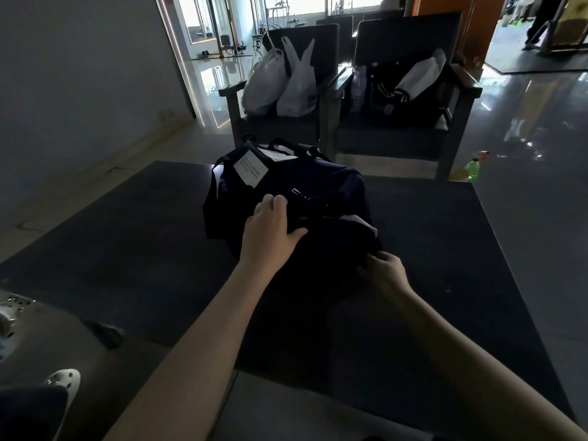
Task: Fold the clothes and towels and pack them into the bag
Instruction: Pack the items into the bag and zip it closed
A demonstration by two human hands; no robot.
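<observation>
Item: one dark navy bag (321, 183), white tag (250, 169) at its 11 o'clock corner, lying mid-desk (127, 265). Hands: left hand (270, 227) rests on the bag's top, fingers loosely bent and thumb spread, gripping nothing; right hand (386, 270) pinches dark fabric at the bag's 5 o'clock end. Surroundings: two armchairs at 12 o'clock, white plastic bags (286, 81) on the left one; green bottle (472, 168) on the floor at 2 o'clock.
</observation>
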